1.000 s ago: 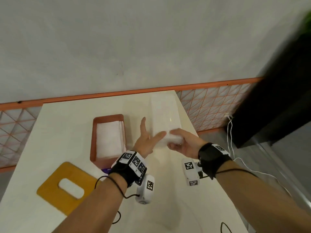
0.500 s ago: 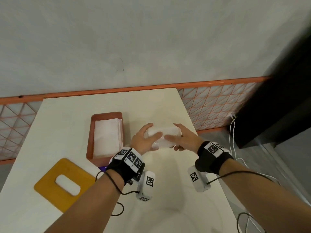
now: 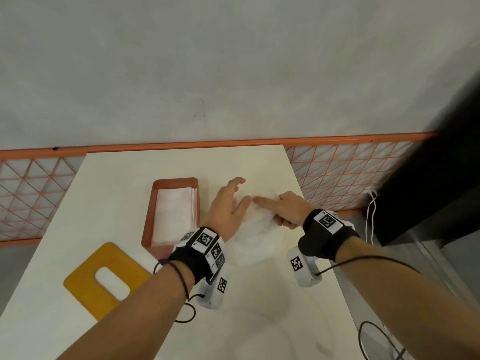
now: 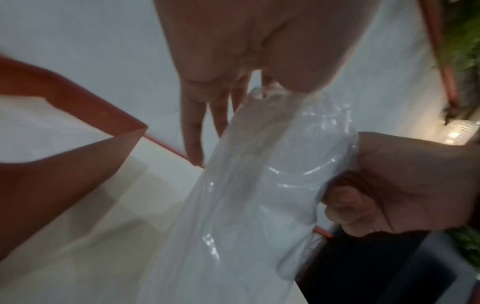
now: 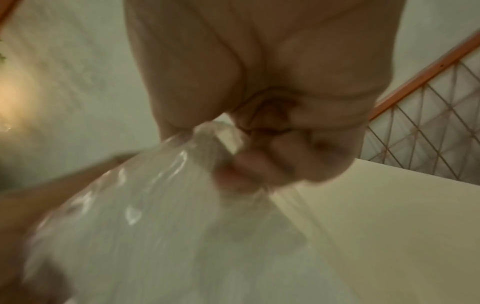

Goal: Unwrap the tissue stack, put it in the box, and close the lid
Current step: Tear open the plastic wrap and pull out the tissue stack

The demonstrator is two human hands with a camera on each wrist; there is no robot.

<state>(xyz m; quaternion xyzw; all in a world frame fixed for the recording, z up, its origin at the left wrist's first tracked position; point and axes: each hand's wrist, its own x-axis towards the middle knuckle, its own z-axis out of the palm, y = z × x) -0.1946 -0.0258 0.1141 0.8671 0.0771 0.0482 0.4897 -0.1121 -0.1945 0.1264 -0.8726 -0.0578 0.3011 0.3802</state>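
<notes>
The right hand (image 3: 288,210) pinched the empty clear plastic wrapper (image 3: 253,237); the left hand (image 3: 228,206), beside it, spread open, holding nothing; the tissues (image 3: 174,216) already lay in the red box (image 3: 170,181) left of that hand; next, I think, drop the wrapper and fetch the yellow lid (image 3: 85,287).

Wrapper (image 4: 259,205): clear glossy plastic film, crinkled. Tissue stack (image 3: 175,216): soft white matt paper. Box (image 3: 150,216): matt terracotta. Lid (image 3: 85,281): matt mustard-yellow. Table (image 3: 117,178): smooth cream, faint sheen.
</notes>
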